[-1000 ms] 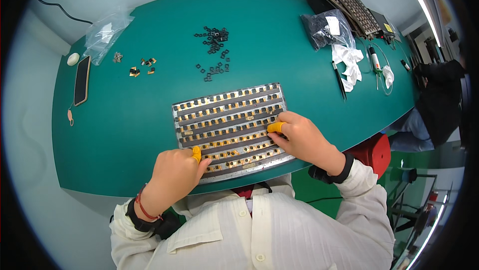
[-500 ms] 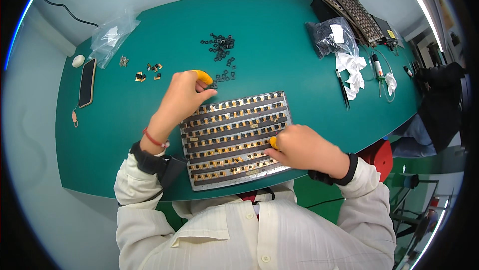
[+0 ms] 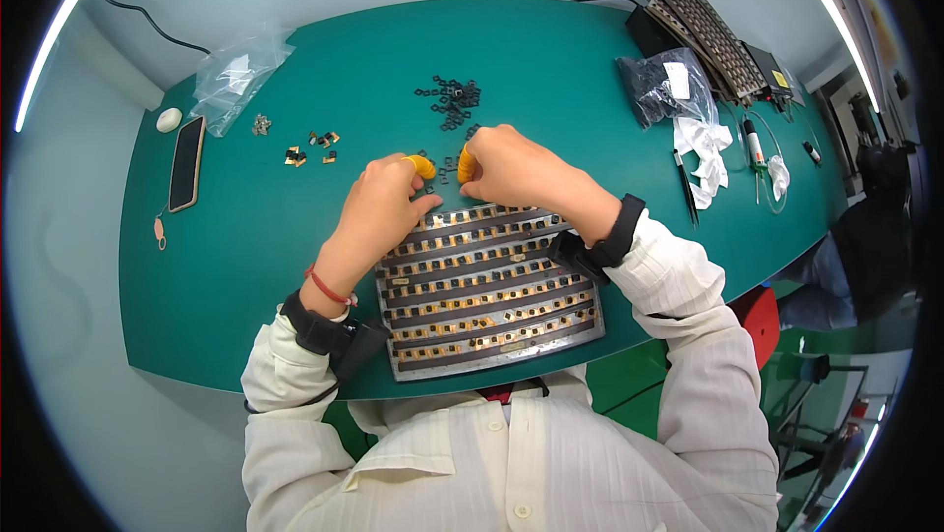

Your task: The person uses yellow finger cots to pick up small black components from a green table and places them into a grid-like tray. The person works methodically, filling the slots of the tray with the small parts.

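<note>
A metal tray (image 3: 408,371) lies in front of me, with rows of small black squares and gold-coloured pieces between dark strips. Past its far edge, small black square frames (image 3: 444,178) are scattered on the table. My left hand (image 3: 379,203) is at the tray's far left corner, fingers curled, a yellow cover on one fingertip. Close by on the right, my right hand (image 3: 521,173) reaches over the tray's far edge, also with a yellow fingertip cover, its fingers bent together by the loose frames. What either hand pinches is too small to make out.
A heap of black frames (image 3: 454,99) lies farther back. To the left are a phone (image 3: 187,166), a clear plastic bag (image 3: 236,80) and small gold-and-black pieces (image 3: 295,156). At right lie a filled bag (image 3: 669,85), tissue (image 3: 703,153), tweezers (image 3: 685,186) and stacked trays (image 3: 703,35).
My right hand has moved from the tray's right side up and left to the loose frames beyond its far edge. My left hand stays near the far left corner.
</note>
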The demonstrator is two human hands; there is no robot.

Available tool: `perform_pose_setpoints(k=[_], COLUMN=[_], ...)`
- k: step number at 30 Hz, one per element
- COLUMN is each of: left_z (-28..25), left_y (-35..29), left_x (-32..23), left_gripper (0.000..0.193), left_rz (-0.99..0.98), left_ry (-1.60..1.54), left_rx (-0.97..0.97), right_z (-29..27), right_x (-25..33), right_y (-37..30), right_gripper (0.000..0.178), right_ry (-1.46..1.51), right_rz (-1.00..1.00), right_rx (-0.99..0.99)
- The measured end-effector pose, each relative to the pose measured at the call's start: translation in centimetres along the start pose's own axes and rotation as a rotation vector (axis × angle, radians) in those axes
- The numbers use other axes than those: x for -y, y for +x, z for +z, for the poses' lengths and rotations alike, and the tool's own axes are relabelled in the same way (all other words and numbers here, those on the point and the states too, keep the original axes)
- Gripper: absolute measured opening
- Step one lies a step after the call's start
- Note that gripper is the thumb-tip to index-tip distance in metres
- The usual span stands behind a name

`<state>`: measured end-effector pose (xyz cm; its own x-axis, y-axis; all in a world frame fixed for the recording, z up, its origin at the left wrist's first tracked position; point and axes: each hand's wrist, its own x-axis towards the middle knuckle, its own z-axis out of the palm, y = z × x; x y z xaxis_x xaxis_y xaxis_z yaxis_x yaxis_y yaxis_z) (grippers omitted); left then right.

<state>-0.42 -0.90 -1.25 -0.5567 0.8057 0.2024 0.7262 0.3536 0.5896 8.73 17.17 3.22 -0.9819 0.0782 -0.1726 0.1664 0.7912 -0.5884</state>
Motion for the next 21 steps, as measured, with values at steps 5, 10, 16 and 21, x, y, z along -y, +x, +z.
perform_pose_setpoints(k=[5,10,16,21], left_z=[-0.9,-1.1,-1.9,-2.0], left_y=[-0.1,-0.5,-1.4,-1.3], left_x=[-0.7,0.2,1.5,0.2], left_gripper=[0.018,0.018,0.017,0.019], left_rz=[-0.113,-0.029,-0.104,-0.144], left_ry=[0.020,0.229,0.069,0.024], left_rx=[0.101,-0.018,-0.067,0.019], right_z=[1.7,2.9,2.5,2.5], right_x=[-0.3,0.6,-0.1,-0.4], right_y=[1.0,1.7,0.9,0.5], right_gripper=[0.024,0.024,0.018,0.015], right_ry=[-0.038,-0.114,-0.033,0.032], right_rz=[0.036,0.054,-0.064,-0.074], right_rx=[-0.055,-0.122,-0.085,-0.126])
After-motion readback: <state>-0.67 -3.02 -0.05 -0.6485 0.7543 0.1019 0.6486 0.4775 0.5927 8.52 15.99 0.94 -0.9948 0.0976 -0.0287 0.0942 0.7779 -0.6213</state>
